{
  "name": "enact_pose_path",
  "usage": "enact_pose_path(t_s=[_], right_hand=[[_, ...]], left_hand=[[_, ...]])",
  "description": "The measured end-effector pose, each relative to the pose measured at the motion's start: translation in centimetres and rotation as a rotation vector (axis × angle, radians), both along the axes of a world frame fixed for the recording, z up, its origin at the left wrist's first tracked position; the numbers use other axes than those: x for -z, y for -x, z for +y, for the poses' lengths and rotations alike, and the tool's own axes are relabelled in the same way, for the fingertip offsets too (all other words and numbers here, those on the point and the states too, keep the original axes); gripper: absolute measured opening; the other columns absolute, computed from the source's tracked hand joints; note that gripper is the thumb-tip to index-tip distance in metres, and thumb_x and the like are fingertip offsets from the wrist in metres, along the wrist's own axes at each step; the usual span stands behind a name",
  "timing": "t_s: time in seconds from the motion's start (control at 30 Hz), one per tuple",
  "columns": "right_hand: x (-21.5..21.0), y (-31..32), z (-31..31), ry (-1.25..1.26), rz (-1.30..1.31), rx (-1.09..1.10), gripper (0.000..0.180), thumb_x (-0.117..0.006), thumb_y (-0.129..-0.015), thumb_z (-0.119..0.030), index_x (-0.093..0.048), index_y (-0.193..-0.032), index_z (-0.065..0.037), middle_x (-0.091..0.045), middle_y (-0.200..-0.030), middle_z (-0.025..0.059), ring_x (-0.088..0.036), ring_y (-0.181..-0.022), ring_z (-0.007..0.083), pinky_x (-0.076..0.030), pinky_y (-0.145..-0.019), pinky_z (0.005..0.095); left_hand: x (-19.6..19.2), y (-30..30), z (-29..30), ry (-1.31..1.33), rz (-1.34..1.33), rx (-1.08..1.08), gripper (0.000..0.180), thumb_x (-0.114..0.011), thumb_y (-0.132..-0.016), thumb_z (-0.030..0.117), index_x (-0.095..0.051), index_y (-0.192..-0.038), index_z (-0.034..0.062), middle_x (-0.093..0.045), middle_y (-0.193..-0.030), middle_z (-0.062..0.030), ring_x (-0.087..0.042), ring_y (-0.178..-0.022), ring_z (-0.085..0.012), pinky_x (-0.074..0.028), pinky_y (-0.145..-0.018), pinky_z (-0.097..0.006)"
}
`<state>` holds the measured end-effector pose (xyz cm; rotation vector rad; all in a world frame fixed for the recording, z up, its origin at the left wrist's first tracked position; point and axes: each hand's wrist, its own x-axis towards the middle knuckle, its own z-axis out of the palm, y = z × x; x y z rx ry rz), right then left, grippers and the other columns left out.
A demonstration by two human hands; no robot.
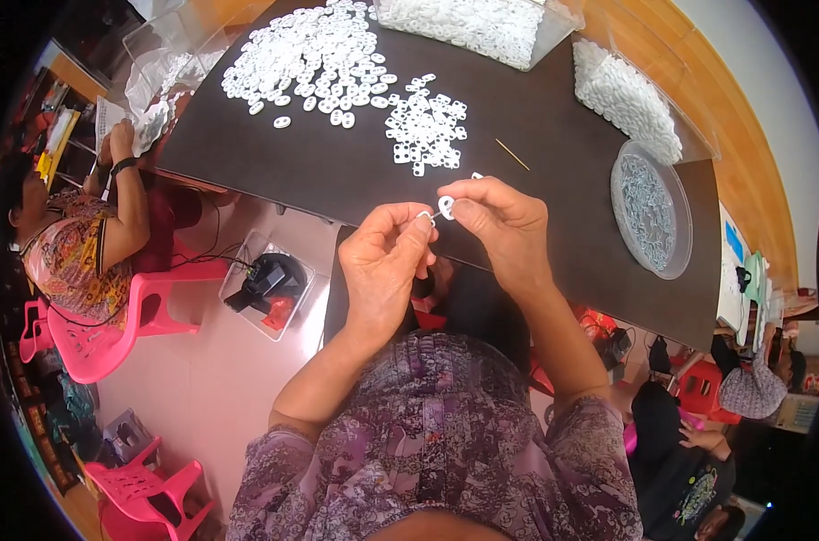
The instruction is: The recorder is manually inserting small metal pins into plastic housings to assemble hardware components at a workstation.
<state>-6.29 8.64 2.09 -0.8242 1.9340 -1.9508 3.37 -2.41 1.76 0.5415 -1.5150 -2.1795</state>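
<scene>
Your right hand (504, 225) pinched a white ring (446, 206) just right of your left hand (384, 257), whose pressed fingertips held a small piece (425, 215).

Single head-worn fisheye view, aimed steeply downward from above the person's chest, close over both hands at frame centre, dark table (553, 180) filling the upper half, floor and pink chairs (112, 334) at left, straight edges bowing toward the black circular rim.
</scene>
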Motion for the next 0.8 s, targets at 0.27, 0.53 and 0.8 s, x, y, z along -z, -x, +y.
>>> enact_pose_path(t_s=[0.27,0.53,0.8], right_hand=[[0.22,0.12,-0.12,-0.028,0.04,0.012,0.014,-0.059,-0.081,0.0,-0.066,-0.093,0.0,-0.062,-0.08,0.0036,-0.054,-0.075,0.0078,-0.042,-0.066,0.021],[-0.07,-0.17,-0.22,-0.053,0.033,0.019,0.014,-0.058,-0.082,-0.001,-0.066,-0.094,0.001,-0.065,-0.081,0.0033,-0.057,-0.076,0.0076,-0.044,-0.07,0.0212],[-0.15,0.01,-0.19,-0.048,-0.147,-0.016,0.014,-0.059,-0.083,-0.002,-0.067,-0.094,0.001,-0.066,-0.083,0.0023,-0.058,-0.077,0.0069,-0.046,-0.071,0.0214]], left_hand=[[0.27,0.02,0.07,0.007,-0.028,0.004,0.013,-0.058,-0.089,0.009,-0.06,-0.096,-0.0016,-0.06,-0.076,-0.0022,-0.053,-0.059,-0.0041,-0.042,-0.05,-0.017],[0.35,-0.1,0.02,-0.008,-0.024,0.006,0.012,-0.058,-0.089,0.008,-0.061,-0.095,-0.0018,-0.06,-0.075,-0.0019,-0.052,-0.059,-0.0041,-0.042,-0.05,-0.017],[0.4,-0.09,-0.37,-0.046,0.002,0.015,0.013,-0.059,-0.088,0.008,-0.061,-0.094,-0.0035,-0.061,-0.076,-0.0048,-0.053,-0.057,-0.0061,-0.042,-0.048,-0.019]])
